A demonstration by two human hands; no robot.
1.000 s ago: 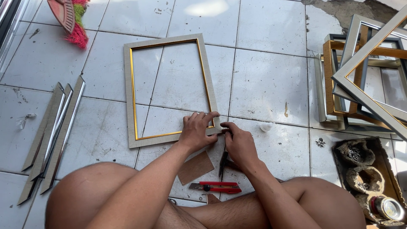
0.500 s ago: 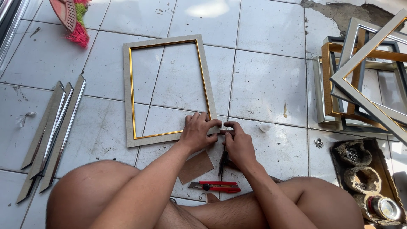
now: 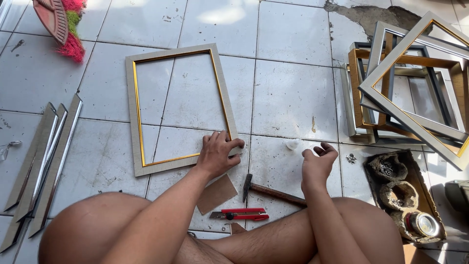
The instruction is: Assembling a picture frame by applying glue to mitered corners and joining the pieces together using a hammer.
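Note:
A grey picture frame (image 3: 132, 107) with a gold inner edge lies flat on the white tiled floor. My left hand (image 3: 217, 154) presses down on its near right corner. My right hand (image 3: 317, 164) hovers to the right of the frame with fingers loosely curled and nothing in it, close to a small white object (image 3: 293, 144) on the floor. A hammer (image 3: 271, 191) with a brown handle lies on the tiles between my hands. My bare knees fill the bottom of the view.
A red utility knife (image 3: 239, 214) and a brown cardboard piece (image 3: 216, 193) lie near my legs. Loose frame strips (image 3: 41, 161) lie at left, stacked frames (image 3: 405, 83) at right, a box with odds and ends (image 3: 403, 193) lower right, a pink broom (image 3: 61, 24) top left.
My right hand has let go of the hammer and moved right, away from the frame corner. The hammer now lies on the floor. My left hand stays on the corner.

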